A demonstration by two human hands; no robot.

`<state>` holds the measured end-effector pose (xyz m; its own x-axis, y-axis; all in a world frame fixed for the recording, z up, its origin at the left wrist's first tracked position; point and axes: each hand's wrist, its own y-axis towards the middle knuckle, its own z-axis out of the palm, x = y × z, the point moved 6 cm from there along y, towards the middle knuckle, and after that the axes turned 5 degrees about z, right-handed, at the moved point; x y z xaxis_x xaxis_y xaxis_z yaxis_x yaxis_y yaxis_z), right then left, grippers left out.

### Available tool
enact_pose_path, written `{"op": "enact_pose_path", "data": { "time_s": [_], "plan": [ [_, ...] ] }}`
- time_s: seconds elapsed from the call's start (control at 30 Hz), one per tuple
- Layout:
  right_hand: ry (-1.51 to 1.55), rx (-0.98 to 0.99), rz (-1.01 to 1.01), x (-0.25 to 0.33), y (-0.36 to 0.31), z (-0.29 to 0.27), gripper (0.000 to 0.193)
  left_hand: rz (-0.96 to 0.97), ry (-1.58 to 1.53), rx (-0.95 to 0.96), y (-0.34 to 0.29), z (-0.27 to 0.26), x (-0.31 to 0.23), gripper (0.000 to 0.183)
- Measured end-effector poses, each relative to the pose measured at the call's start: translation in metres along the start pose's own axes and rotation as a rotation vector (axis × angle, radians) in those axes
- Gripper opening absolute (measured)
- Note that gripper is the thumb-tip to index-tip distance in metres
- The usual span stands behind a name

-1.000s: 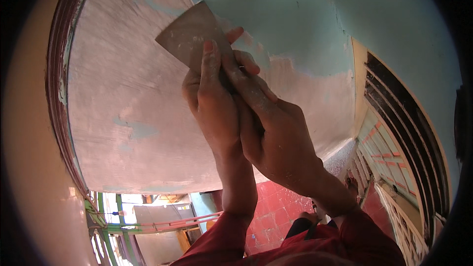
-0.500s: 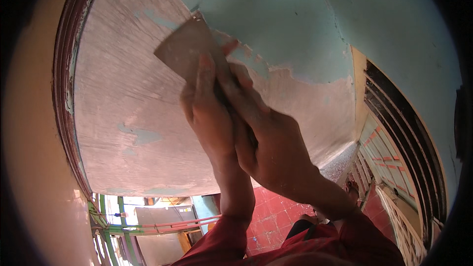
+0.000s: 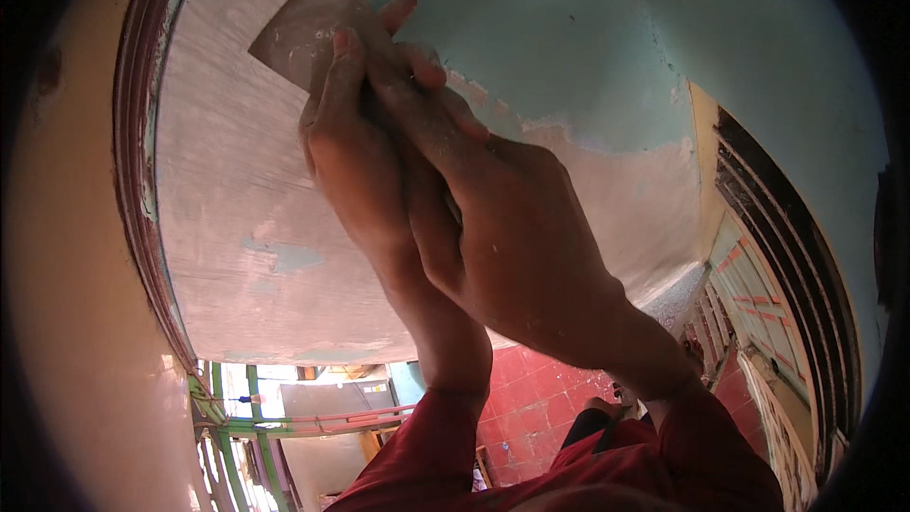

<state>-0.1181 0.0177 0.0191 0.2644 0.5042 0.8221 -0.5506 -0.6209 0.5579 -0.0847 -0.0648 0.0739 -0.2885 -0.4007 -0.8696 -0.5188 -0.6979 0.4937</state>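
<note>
Both hands grip a wide flat scraper point(image 3: 296, 38), its dusty metal blade pointing up and to the left against the wall. My left hand point(image 3: 360, 175) is closed round the handle, one finger stretched along the blade. From the right, my right hand point(image 3: 517, 228) wraps over the handle, which the fingers hide. The scraped wall point(image 3: 237, 171) is pinkish grey and streaked. Blue-green paint point(image 3: 531, 38) covers its upper right part, with a ragged flaking edge near the hands. A small patch of paint point(image 3: 284, 254) remains lower left.
A dark red-brown wooden frame point(image 3: 137, 161) borders the wall at the left. Dark louvred slats point(image 3: 787, 228) stand at the right. Red floor tiles point(image 3: 531, 398) lie below, beside my legs. Green bars point(image 3: 256, 425) show at the lower left.
Both hands and the scraper have moved up and to the left along the wall, and the blade is nearer the top. The view has shifted slightly.
</note>
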Motion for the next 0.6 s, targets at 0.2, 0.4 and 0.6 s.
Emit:
{"op": "enact_pose_path", "data": {
  "time_s": [0.2,0.4,0.6],
  "plan": [
    [0.034,-0.005,0.001,0.000,-0.013,0.002,0.054,-0.061,0.162,-0.085,-0.021,-0.007,-0.002,0.047],
    [0.044,-0.077,-0.092,0.011,0.011,-0.001,0.056,-0.095,0.028,-0.036,-0.016,-0.003,-0.005,0.048],
    [0.062,-0.008,-0.008,0.008,0.004,-0.004,0.052,-0.127,0.011,-0.030,-0.023,-0.004,-0.006,0.049]
  ]
}}
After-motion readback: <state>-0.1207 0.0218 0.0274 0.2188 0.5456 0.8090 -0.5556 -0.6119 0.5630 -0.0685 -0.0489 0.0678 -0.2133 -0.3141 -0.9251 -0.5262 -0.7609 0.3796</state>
